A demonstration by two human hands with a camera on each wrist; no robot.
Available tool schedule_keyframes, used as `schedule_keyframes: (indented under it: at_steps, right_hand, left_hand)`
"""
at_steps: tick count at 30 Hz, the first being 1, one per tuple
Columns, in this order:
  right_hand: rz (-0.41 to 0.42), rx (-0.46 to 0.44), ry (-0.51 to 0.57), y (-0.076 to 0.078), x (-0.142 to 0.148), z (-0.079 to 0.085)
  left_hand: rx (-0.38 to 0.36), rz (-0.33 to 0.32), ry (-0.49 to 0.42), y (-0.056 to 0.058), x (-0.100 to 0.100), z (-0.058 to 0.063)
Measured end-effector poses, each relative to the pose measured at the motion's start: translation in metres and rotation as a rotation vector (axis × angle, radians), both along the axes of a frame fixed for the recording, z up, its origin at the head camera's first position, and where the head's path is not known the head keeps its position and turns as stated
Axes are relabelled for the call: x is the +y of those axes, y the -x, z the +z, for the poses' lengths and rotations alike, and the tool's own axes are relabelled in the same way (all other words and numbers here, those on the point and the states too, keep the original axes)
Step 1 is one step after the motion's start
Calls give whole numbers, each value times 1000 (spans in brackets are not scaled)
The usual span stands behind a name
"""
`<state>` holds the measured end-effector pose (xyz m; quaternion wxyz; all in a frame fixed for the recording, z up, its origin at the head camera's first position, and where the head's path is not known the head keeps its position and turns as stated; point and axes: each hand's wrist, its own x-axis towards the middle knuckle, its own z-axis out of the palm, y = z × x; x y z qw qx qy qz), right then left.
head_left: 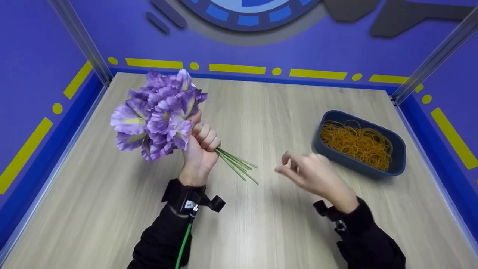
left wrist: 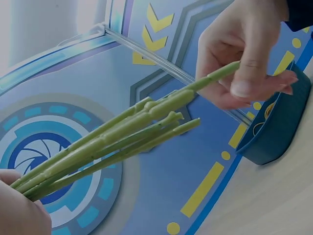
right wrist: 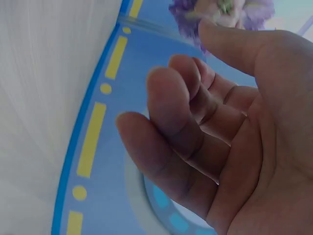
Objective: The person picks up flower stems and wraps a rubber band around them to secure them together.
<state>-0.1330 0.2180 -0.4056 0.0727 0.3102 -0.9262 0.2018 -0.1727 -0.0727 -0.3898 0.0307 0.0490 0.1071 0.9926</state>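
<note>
My left hand (head_left: 201,145) grips a bunch of purple artificial irises (head_left: 160,116) by the stems, above the left middle of the table. The ruffled blooms lean to the left of the fist. Out of its other side, toward the right, several thin green stems (head_left: 239,164) fan out; their cut ends show close up in the left wrist view. Across a gap from those ends is my right hand (head_left: 313,172), fingers loosely bent and thumb apart. Its palm and fingers (right wrist: 171,117) hold nothing in the right wrist view.
A dark blue-grey box (head_left: 358,170) full of tan rubber bands (head_left: 354,144) stands at the right, just beyond the right hand. Blue printed panels (head_left: 261,48) with yellow dashes enclose the wooden table (head_left: 254,231) at the back and sides.
</note>
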Motion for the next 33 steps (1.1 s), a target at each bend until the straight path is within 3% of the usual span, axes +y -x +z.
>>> schedule_keyframes:
  at_steps: [8, 15, 21, 28, 33]
  right_hand:
    - [-203, 128, 95, 17, 62, 16]
    - [-359, 115, 112, 21, 104, 24]
    - [-445, 11, 100, 32, 130, 17]
    - [-529, -220, 21, 53, 159, -11]
    - [-552, -367, -14, 60, 173, -28]
  left_hand:
    - [3, 6, 7, 0, 1, 0]
    - [12, -7, -15, 0, 1, -1]
    - [12, 9, -15, 2, -1, -2]
    - [10, 27, -23, 2, -2, -3]
    - [15, 31, -36, 2, -2, -2]
